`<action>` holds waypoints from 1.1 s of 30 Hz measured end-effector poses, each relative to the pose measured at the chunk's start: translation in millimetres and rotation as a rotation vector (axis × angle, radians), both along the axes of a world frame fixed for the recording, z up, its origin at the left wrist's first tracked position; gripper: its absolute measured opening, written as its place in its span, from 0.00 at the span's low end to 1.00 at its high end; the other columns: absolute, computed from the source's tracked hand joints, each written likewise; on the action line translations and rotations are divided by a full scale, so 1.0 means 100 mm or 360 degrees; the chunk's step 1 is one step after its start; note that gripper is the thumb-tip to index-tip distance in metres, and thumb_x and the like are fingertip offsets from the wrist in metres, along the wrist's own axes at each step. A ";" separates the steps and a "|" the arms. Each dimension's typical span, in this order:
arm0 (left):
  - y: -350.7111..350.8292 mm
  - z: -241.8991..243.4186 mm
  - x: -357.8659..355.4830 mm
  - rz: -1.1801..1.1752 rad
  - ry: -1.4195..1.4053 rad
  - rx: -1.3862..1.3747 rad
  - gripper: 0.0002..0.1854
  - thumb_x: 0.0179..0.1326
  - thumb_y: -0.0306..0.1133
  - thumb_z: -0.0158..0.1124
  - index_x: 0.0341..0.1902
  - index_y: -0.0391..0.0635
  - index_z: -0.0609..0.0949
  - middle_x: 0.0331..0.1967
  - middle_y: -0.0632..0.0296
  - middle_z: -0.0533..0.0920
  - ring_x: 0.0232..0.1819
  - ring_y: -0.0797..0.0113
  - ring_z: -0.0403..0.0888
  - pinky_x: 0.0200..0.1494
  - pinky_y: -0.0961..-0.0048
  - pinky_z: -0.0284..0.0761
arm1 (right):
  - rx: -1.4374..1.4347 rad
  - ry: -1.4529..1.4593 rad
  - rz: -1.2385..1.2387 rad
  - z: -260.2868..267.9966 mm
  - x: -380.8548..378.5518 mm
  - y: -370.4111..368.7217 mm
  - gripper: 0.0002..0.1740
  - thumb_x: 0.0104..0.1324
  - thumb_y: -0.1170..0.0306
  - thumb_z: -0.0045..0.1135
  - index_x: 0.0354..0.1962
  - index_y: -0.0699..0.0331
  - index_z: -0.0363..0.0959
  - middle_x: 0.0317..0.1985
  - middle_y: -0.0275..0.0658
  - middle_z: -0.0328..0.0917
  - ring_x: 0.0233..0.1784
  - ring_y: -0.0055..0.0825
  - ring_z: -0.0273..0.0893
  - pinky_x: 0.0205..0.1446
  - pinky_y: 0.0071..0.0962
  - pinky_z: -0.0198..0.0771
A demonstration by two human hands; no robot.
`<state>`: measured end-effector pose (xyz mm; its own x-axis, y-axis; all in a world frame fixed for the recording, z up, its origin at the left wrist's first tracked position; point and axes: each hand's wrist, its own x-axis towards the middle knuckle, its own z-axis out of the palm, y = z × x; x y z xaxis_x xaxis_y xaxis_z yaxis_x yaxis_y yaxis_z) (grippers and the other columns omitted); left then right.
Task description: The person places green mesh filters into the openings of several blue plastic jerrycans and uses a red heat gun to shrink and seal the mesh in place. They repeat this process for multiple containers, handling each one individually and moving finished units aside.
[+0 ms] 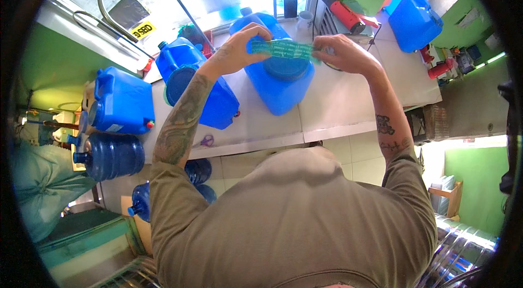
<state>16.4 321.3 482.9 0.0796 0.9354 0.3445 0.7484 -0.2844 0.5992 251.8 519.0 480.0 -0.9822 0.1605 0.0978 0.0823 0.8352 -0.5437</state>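
Note:
A green printed plastic seal band (286,49) is stretched between my two hands, above a blue plastic water container (282,92) with a round blue lid. My left hand (241,49) grips its left end between thumb and fingers. At its right end, my right hand (341,53) pinches the film. The band hangs in front of the lid's far part; whether it touches the lid, I cannot tell. Left of this container, another blue container (220,104) lies tilted on the counter, partly behind my left forearm.
More blue containers stand at the counter's left (126,100) and far right (412,22). A red heat gun (343,12) rests near the window. Purple scissors (207,140) lie near the counter's front edge (265,141). A curved metal faucet (102,2) rises at the upper left, by large round bottles (116,157) lower down.

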 end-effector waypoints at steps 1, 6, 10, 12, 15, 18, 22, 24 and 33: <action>-0.01 0.03 0.05 -0.0118 -0.0430 -0.0007 0.24 0.61 0.33 0.73 0.60 0.48 0.76 0.49 0.58 0.81 0.55 0.62 0.78 0.63 0.66 0.73 | -0.0223 0.0003 0.0080 0.01 0.02 0.00 0.13 0.73 0.65 0.58 0.44 0.67 0.78 0.33 0.43 0.83 0.38 0.32 0.80 0.47 0.32 0.73; -0.12 0.09 0.12 -0.0076 -0.0464 -0.0389 0.28 0.58 0.40 0.77 0.59 0.49 0.76 0.51 0.56 0.82 0.56 0.58 0.79 0.67 0.59 0.70 | -0.0622 -0.0018 0.0139 0.06 0.14 0.06 0.15 0.75 0.62 0.56 0.44 0.67 0.79 0.30 0.38 0.81 0.34 0.22 0.77 0.44 0.26 0.74; -0.06 0.03 0.01 0.0306 0.0502 -0.0432 0.27 0.58 0.45 0.75 0.57 0.49 0.78 0.46 0.57 0.84 0.55 0.59 0.80 0.72 0.55 0.63 | -0.0225 0.0025 0.0185 -0.01 0.02 0.20 0.15 0.74 0.62 0.56 0.44 0.67 0.79 0.32 0.45 0.83 0.35 0.35 0.81 0.45 0.34 0.75; 0.00 -0.03 -0.03 0.0301 0.0613 -0.0399 0.26 0.60 0.50 0.73 0.56 0.49 0.79 0.43 0.58 0.84 0.53 0.59 0.81 0.76 0.51 0.56 | -0.0145 0.0038 0.0243 -0.06 -0.04 0.27 0.14 0.73 0.64 0.55 0.43 0.67 0.78 0.33 0.49 0.83 0.36 0.41 0.82 0.46 0.38 0.75; 0.04 -0.10 -0.04 0.0321 0.0659 -0.0295 0.24 0.62 0.52 0.70 0.52 0.48 0.81 0.38 0.61 0.83 0.48 0.62 0.84 0.79 0.47 0.49 | -0.0149 0.0021 0.0195 -0.13 -0.09 0.37 0.13 0.73 0.65 0.55 0.43 0.68 0.78 0.32 0.45 0.83 0.35 0.39 0.80 0.46 0.37 0.74; 0.04 -0.14 -0.02 0.0351 0.0710 -0.0204 0.22 0.63 0.52 0.69 0.50 0.48 0.81 0.38 0.63 0.83 0.47 0.62 0.84 0.79 0.46 0.49 | -0.0149 0.0098 0.0241 -0.18 -0.12 0.46 0.13 0.73 0.65 0.56 0.42 0.68 0.77 0.33 0.47 0.83 0.37 0.40 0.81 0.47 0.37 0.75; 0.05 -0.13 0.00 0.0426 0.0743 -0.0369 0.20 0.65 0.50 0.68 0.48 0.47 0.81 0.43 0.63 0.84 0.51 0.61 0.83 0.79 0.45 0.49 | -0.0070 0.0142 0.0301 -0.25 -0.17 0.58 0.14 0.73 0.63 0.56 0.43 0.68 0.78 0.36 0.47 0.83 0.41 0.42 0.82 0.49 0.40 0.75; 0.07 -0.14 0.01 0.0458 0.0779 -0.0344 0.19 0.66 0.49 0.67 0.48 0.47 0.81 0.48 0.61 0.83 0.55 0.60 0.81 0.79 0.45 0.49 | -0.0049 0.0124 0.0314 -0.30 -0.20 0.63 0.16 0.74 0.61 0.54 0.45 0.67 0.78 0.41 0.49 0.84 0.46 0.46 0.83 0.52 0.43 0.75; 0.10 -0.24 -0.05 0.0490 0.0678 -0.0336 0.11 0.71 0.39 0.62 0.49 0.46 0.80 0.58 0.57 0.82 0.65 0.58 0.76 0.77 0.50 0.53 | -0.0079 0.0121 0.0303 -0.44 -0.34 0.67 0.14 0.75 0.63 0.53 0.44 0.67 0.78 0.57 0.45 0.79 0.60 0.42 0.77 0.65 0.39 0.72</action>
